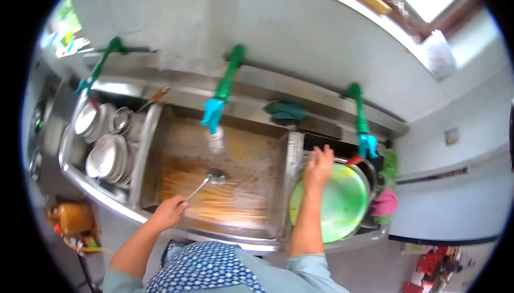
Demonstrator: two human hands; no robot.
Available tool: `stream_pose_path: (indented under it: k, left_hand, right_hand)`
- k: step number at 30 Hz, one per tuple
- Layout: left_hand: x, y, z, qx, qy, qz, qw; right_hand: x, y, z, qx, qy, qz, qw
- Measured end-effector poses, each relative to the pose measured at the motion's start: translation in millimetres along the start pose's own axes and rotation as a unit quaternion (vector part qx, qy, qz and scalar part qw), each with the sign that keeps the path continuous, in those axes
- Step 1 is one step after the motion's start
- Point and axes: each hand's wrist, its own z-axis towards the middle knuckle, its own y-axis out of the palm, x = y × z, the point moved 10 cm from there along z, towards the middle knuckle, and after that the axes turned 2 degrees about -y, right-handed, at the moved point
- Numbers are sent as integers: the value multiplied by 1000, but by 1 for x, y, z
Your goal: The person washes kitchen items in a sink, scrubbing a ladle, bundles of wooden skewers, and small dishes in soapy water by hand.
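My left hand [171, 211] is closed around the handle of a metal ladle [216, 176]. The ladle's bowl is over the middle sink basin [284, 186], above many long chopsticks [214, 202] lying in cloudy water. At the left rim of a bright green plastic basin [342, 199] in the right-hand sink is my right hand [319, 165]. Its fingers stretch away from me, slightly blurred, and nothing shows in them. From the middle green tap [230, 79] with a blue handle, something whitish hangs or runs down into the sink; which of these I cannot tell.
Stacked metal bowls [110, 156] fill the left sink, beside a wooden-handled tool [158, 94]. Other green taps jut out at the left [104, 60] and right [360, 116]. A dark green cloth [286, 112] lies on the back ledge; a pink cloth [384, 203] hangs at the right.
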Motion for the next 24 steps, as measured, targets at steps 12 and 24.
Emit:
stream_pose_path:
  k: [12,24]
  left_hand:
    - [-77,64,51,-132,-217,-279,926]
    - [-71,87,64,-216,-276,-410,842]
  right_hand:
    - [-151,221,-231,-474,203,306,800]
    - [-164,232,-219,-477,164,186,843]
